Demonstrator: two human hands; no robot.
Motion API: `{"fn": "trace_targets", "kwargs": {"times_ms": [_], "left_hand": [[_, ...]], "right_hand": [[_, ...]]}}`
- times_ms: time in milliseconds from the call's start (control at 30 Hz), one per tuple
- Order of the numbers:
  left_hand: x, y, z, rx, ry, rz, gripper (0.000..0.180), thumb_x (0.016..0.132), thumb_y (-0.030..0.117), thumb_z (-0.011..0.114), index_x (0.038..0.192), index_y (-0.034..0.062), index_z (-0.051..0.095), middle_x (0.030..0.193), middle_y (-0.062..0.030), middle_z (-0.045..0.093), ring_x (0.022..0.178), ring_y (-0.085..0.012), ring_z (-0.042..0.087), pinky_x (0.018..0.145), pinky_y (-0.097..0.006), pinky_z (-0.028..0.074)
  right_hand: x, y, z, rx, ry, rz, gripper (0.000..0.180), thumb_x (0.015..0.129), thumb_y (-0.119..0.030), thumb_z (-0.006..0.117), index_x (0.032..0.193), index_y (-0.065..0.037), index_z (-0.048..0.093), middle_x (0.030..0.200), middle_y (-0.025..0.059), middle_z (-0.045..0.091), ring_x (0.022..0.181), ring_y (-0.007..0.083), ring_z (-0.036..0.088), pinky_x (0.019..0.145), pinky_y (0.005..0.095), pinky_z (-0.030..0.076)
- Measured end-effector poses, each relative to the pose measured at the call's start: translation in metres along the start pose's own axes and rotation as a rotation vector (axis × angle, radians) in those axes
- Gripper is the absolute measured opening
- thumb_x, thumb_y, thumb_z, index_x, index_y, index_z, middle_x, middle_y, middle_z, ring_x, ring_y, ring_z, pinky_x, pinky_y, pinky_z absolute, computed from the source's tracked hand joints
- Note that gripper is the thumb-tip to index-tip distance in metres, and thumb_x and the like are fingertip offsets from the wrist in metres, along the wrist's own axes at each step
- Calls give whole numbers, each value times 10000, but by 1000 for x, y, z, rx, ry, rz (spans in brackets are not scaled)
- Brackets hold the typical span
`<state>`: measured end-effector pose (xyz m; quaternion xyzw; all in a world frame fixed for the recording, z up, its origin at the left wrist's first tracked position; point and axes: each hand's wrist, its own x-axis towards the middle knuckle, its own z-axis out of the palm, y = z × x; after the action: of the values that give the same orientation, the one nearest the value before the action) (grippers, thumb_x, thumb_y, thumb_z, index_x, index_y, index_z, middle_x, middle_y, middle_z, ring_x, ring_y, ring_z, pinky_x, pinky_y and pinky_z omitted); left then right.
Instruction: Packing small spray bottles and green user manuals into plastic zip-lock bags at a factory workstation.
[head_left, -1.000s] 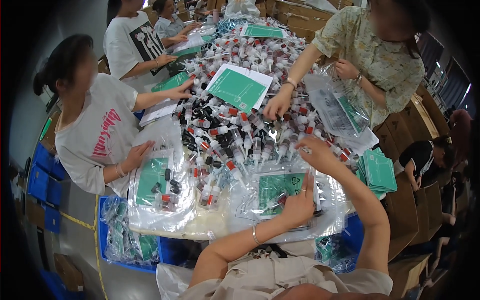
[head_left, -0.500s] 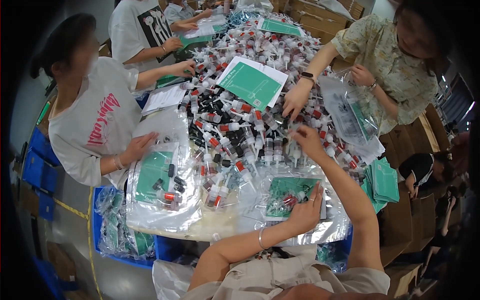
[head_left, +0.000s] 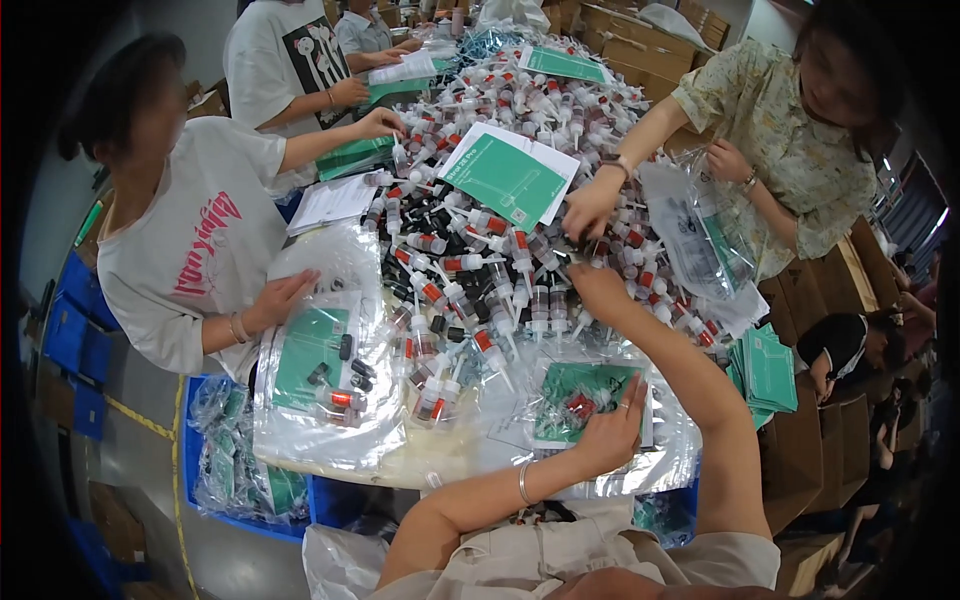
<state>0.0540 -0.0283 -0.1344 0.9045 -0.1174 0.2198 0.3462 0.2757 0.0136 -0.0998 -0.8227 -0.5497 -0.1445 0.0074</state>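
Note:
My left hand (head_left: 612, 425) lies with fingers stretched out on the right part of a clear plastic bag (head_left: 672, 435). In or under the film is a green booklet (head_left: 560, 385), with a small red-and-clear piece (head_left: 580, 405) on top. Further up, my right hand (head_left: 603, 293) reaches into a large pile of small clear bottles (head_left: 540, 300) with white nozzles, some with red bands. Its fingers are bent together; whatever they pinch is hidden. Just beyond it, a co-worker's hand (head_left: 592, 208) also dips into the pile.
Another co-worker's hand (head_left: 283, 297) rests by a bag with a green booklet (head_left: 312, 365), black caps and a bottle. A larger green booklet (head_left: 505, 180) lies on the pile. Green booklets (head_left: 765, 375) are stacked at right. A blue bin (head_left: 250, 525) with filled bags stands below left.
My right hand has shifted slightly left and lower, its fingers bending down among the bottles. My left hand stays on the bag. The left co-worker's far hand now lifts a bottle.

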Motion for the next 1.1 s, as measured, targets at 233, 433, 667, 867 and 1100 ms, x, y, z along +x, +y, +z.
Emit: {"fn": "trace_targets", "kwargs": {"times_ms": [233, 433, 667, 867, 1100], "left_hand": [[-1, -2, 2, -3, -31, -24, 720, 698, 85, 571, 1318, -143, 285, 1401, -341, 260, 577, -297, 631, 479, -372, 495], [-1, -3, 3, 3, -56, -42, 719, 707, 95, 570, 1324, -133, 276, 1404, -338, 256, 581, -312, 631, 487, -388, 497], [-2, -6, 5, -40, -90, -73, 705, 767, 138, 560, 1348, -100, 239, 1409, -298, 278, 614, -308, 634, 511, -402, 509], [-1, -4, 6, -10, -77, -41, 722, 723, 113, 575, 1335, -118, 270, 1401, -318, 281, 599, -296, 638, 499, -386, 504], [-1, -5, 7, -8, -74, -51, 719, 725, 117, 576, 1333, -119, 274, 1398, -319, 286, 598, -292, 639, 511, -384, 508]], "right_hand": [[12, 13, -10, 106, -191, -32, 238, 748, -31, 547, 953, 13, 434, 812, 189, 608, 719, 361, 631, 584, 447, 503], [14, 14, -23, 247, -324, -99, 243, 761, -55, 551, 967, -12, 430, 841, 198, 603, 779, 391, 607, 649, 468, 479], [15, 13, -27, 179, -338, -257, 214, 751, -78, 556, 948, -18, 501, 923, 152, 569, 807, 360, 603, 661, 459, 491], [10, 25, -71, 171, -94, -66, 340, 750, -94, 573, 1085, -127, 531, 984, 100, 548, 809, 330, 602, 669, 435, 489], [2, 14, -121, 171, -120, -45, 417, 760, -59, 561, 1167, -141, 516, 834, 142, 558, 829, 306, 567, 698, 417, 440]]}}
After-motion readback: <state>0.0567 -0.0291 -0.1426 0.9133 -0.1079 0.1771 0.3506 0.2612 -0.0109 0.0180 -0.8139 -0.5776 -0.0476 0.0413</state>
